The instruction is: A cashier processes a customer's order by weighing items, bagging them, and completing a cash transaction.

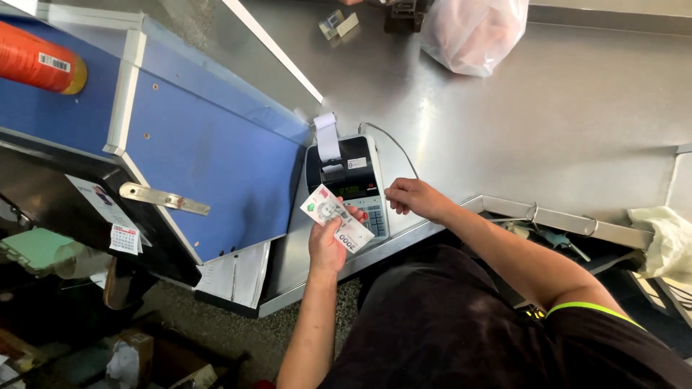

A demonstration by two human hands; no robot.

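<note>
Stainless-steel counter [548, 122] fills the scene. Nearest, the left hand [328, 241] pinches a banknote [336, 217] just in front of the printing calculator [347, 184]; the right hand [411, 198], fingers curled and empty, rests beside its keys. Beyond lies a plastic bag [472, 32].

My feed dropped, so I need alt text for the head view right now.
Left hand holds banknotes over a printing calculator on a steel counter; right hand hovers at its keypad. A tied plastic bag sits at the far edge.
</note>
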